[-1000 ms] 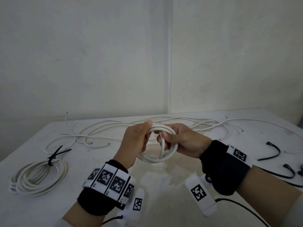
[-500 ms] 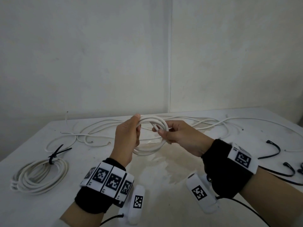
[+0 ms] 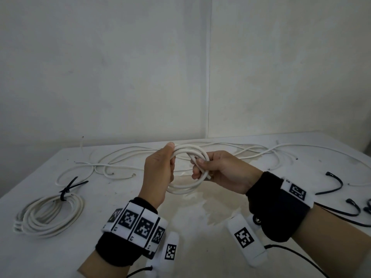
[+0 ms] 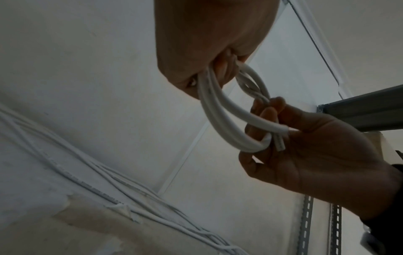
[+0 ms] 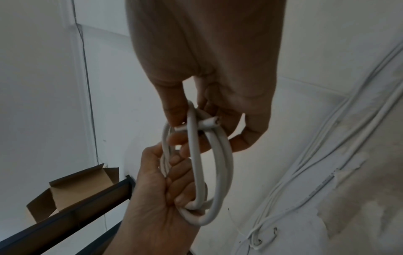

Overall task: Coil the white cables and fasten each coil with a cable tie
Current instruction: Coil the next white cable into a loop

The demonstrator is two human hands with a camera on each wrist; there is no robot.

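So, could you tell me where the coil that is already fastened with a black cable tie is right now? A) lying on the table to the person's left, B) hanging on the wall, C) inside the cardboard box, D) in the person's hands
A: the tied coil with its black cable tie lies on the table to the left, apart from both hands.

Bare workroom or storeroom: plain white walls (image 3: 100,77), stained white table (image 3: 190,227), slotted metal racking (image 4: 305,224), open cardboard box (image 5: 72,188), loose cables (image 3: 112,169) and ties (image 3: 331,185).
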